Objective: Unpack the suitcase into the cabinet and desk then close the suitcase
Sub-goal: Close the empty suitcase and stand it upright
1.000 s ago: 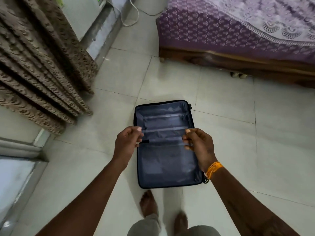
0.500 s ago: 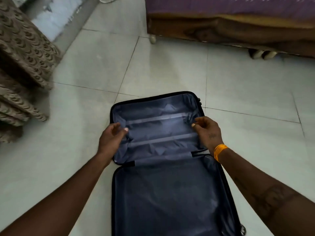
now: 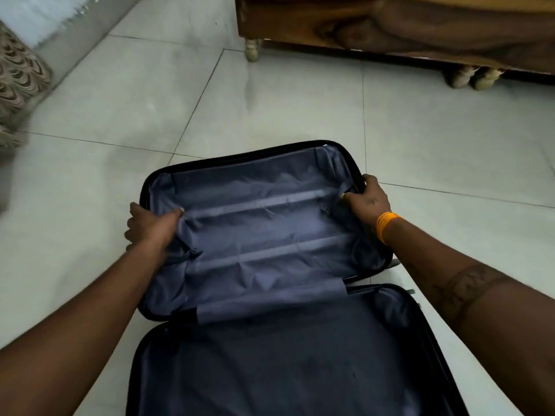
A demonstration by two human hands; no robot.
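A dark hard-shell suitcase (image 3: 270, 370) lies open on the tiled floor, both halves lined with blue-grey fabric and holding nothing I can see. Its far half (image 3: 261, 223) is raised slightly, with two light straps across the lining. My left hand (image 3: 150, 226) grips the far half's left rim, thumb inside on the lining. My right hand (image 3: 365, 199), with an orange band at the wrist, grips the right rim near the top corner. The near half lies flat below my arms.
A wooden bed frame (image 3: 405, 28) on small feet stands at the back right. A patterned brown curtain (image 3: 21, 85) hangs at the left edge. Pale floor tiles (image 3: 270, 109) lie between the suitcase and the bed.
The view has dropped closer to the suitcase. Both hands moved outward from the lining onto the side rims of the far half, which now stands lifted.
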